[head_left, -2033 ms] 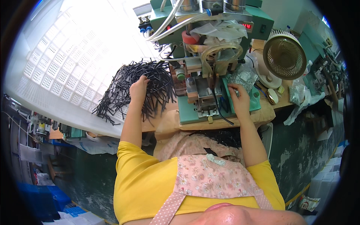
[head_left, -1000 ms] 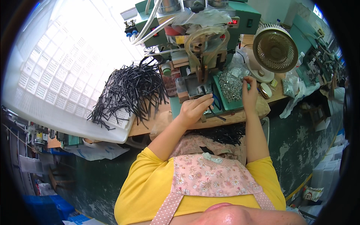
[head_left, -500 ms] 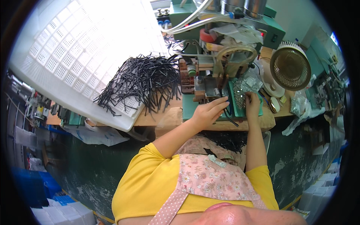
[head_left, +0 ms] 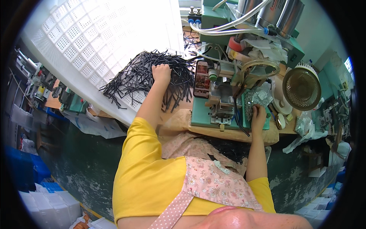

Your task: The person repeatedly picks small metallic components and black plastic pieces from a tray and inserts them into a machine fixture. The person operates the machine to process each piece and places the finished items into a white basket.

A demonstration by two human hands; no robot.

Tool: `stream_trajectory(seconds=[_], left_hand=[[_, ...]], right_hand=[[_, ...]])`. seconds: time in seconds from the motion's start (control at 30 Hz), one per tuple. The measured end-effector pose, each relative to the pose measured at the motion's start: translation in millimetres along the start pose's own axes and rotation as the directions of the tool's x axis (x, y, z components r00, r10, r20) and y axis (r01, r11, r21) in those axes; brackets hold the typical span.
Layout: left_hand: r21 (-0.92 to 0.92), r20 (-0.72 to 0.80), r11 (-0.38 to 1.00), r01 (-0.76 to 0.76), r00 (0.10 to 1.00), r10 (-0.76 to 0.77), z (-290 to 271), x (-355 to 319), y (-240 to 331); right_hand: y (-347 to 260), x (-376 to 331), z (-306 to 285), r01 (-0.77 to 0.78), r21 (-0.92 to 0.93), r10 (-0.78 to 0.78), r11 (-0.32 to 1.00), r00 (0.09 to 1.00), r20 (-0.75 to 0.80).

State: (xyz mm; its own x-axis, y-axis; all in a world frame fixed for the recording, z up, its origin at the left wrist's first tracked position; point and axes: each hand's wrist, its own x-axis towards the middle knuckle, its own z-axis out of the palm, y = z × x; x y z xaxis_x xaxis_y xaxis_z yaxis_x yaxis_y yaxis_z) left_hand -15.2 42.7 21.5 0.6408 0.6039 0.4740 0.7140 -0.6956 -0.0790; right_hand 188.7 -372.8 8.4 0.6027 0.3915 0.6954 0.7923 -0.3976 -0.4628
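Just left of the green metal bench machine, a tangled heap of thin black strips lies under the left hand, the nearer one; the strips point every way, many at the front running toward the worker. That hand's fingers curl half closed; I can't tell whether they grip any. The right hand bunches its fingers beside small silvery metal pieces, its hold hidden. Red lettering on a shiny silver cylinder is too small to read.

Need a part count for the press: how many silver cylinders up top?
3, side by side atop the green press: left cylinder, middle cylinder, right cylinder. Others could be hidden behind.
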Motion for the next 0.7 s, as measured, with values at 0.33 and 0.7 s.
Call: stream_trajectory(seconds=[0.33,0.7], left_hand=[[0.111,0.073,0.992,-0.065,0.996,0.057,-41,-7,-35],[-0.851,0.443,0.272,0.448,0.893,-0.082,-81,-66,-26]], right_hand=[[5,-2,-1,-0.109,0.029,0.106,0.994,0.99,0.092],[-82,25,-21,-0.374,0.47,0.304,0.8,0.927,0.22]])
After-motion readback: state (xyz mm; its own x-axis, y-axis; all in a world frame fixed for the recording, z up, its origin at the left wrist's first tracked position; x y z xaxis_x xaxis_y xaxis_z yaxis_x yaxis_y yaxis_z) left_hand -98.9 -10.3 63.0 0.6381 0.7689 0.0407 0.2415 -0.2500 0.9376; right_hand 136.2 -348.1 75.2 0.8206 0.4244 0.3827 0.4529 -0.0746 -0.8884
